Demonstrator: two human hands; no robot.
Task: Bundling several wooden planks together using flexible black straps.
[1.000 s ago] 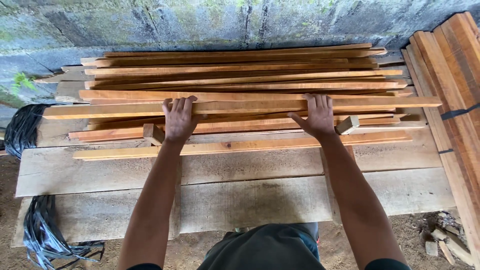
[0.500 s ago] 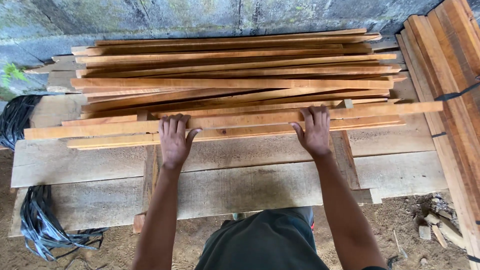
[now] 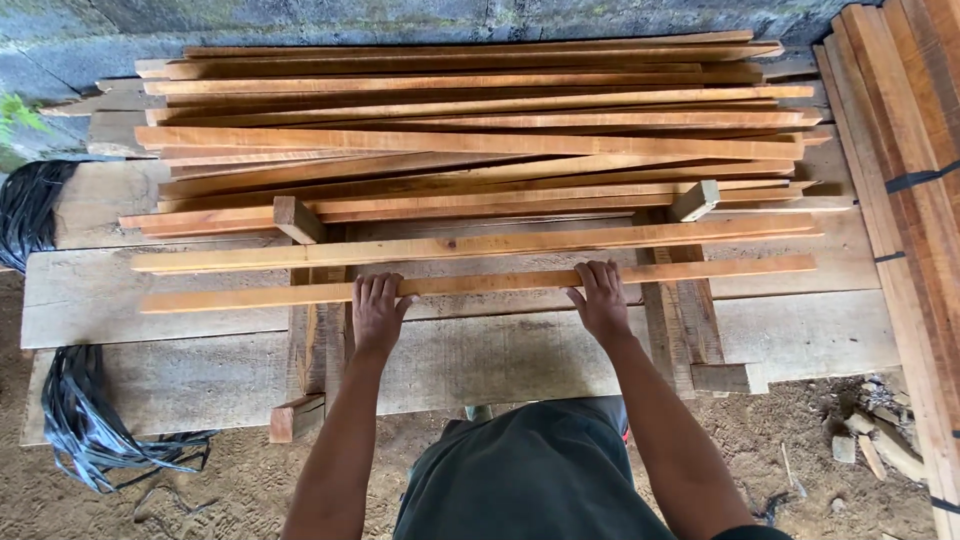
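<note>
Both hands, left (image 3: 377, 315) & right (image 3: 601, 300), fingers flat atop near wooden slat (image 3: 470, 284) on plank bench (image 3: 160, 385); grip underneath unclear. Splinters, probably, or slat tipping off near crosspieces (image 3: 310, 340).

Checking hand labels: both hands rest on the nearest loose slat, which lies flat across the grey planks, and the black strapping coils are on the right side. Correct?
Not quite. In the head view the black strapping coils lie at the left side, not the right. The rest holds: left hand and right hand both rest on the nearest loose slat, which lies flat across the grey planks.
</note>
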